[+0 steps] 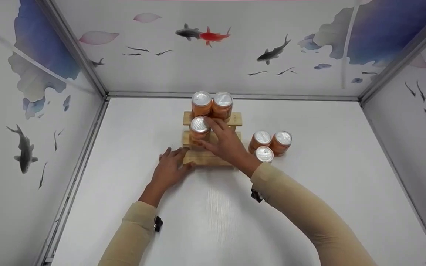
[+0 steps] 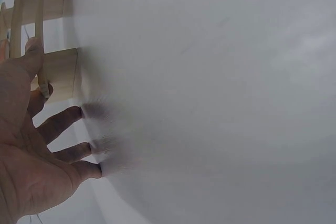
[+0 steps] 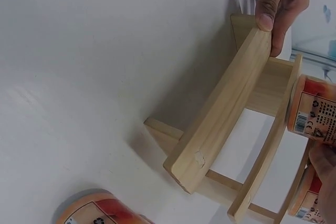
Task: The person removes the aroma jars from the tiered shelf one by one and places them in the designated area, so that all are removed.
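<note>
A stepped wooden rack (image 1: 210, 158) with three tiers stands near the back of the white table. My left hand (image 1: 168, 170) pinches the left end of its lowest board (image 2: 39, 24) between thumb and index finger, while the other fingertips come down at the tabletop. On the middle tier, at the left, stands an orange can (image 1: 200, 133) with a silver top. The fingers and thumb of my right hand (image 1: 227, 143) grip this can from its right side. Two like cans, a left one (image 1: 202, 105) and a right one (image 1: 223, 105), stand side by side on the top tier.
Right of the rack, three more cans stand close together on the table: one at the back left (image 1: 261, 138), one at the right (image 1: 282, 142) and one in front (image 1: 264, 154), partly behind my right forearm. Walls with painted fish (image 1: 272, 51) enclose the table.
</note>
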Demonstrator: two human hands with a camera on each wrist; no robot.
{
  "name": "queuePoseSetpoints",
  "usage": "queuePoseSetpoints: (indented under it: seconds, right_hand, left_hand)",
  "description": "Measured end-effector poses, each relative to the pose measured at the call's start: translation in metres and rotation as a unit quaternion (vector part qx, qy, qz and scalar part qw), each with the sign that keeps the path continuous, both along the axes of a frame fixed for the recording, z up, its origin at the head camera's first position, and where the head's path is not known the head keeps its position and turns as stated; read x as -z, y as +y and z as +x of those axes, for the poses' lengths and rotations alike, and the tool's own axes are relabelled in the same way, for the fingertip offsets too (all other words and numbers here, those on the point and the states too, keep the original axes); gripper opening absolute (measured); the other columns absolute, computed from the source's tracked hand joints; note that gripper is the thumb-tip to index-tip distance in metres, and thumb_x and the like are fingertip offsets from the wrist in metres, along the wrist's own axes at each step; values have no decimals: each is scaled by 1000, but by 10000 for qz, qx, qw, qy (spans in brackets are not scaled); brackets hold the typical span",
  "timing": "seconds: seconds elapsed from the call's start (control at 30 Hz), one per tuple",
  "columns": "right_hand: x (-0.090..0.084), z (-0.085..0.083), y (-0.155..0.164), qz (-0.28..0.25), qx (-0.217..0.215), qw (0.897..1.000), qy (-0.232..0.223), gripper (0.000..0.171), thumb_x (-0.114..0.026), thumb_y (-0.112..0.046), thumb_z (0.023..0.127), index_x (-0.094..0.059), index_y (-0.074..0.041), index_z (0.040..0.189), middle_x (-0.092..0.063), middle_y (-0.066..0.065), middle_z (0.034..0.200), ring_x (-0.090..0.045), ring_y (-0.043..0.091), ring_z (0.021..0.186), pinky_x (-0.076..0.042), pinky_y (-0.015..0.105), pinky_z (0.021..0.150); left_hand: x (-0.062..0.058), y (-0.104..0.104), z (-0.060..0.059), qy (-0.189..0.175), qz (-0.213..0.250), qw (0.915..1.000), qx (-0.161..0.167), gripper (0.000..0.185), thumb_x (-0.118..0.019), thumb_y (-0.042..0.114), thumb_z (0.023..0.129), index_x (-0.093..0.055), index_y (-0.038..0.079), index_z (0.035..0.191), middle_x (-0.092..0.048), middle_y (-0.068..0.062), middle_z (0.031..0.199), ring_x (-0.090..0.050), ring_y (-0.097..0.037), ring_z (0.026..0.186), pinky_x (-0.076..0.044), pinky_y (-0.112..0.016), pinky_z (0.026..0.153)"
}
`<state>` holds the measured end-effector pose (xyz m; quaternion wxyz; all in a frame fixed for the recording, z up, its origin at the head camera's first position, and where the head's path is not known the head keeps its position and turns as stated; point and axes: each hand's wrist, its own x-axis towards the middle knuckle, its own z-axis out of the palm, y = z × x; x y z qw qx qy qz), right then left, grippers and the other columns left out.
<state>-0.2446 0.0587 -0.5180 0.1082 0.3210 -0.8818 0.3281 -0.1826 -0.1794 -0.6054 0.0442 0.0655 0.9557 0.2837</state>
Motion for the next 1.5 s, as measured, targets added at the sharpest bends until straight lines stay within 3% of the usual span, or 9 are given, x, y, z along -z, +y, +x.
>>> queuePoseSetpoints:
  seconds: [0.37,0.87,1.33,1.5]
  right_hand:
    - [5,-2,-6,-65,4,9998,176,72,-89,-29,98,-54,-2,155,-63,21,144,-70,39,127,-61,55,106]
    - [9,0,-13,-163,202,9994,-213,74,-88,-26,98,-50,-2,157,-58,19,152,-70,40,129,-61,54,107]
    - [12,0,-9,-526,0,9986,112,75,-91,-20,94,-51,-3,155,-61,17,149,-69,36,134,-62,52,108]
    - [11,-1,-3,-439,30,9989,188,74,-91,-22,95,-52,-4,155,-61,18,149,-68,37,135,-60,52,110]
  left_hand:
    - [-2,-1,3,117,92,9999,7,74,-65,62,107,-55,16,164,-55,-17,168,-33,-59,163,-28,-84,125]
    - [-3,-2,5,95,130,9999,-14,73,-65,63,106,-56,18,164,-55,-17,168,-31,-58,164,-28,-82,127]
    - [-1,-2,3,87,113,9999,-19,76,-63,65,106,-54,19,165,-54,-16,169,-31,-59,163,-27,-82,127]
    - [1,-2,2,126,128,9998,-8,74,-64,63,107,-55,18,164,-55,-15,169,-31,-59,163,-28,-83,126]
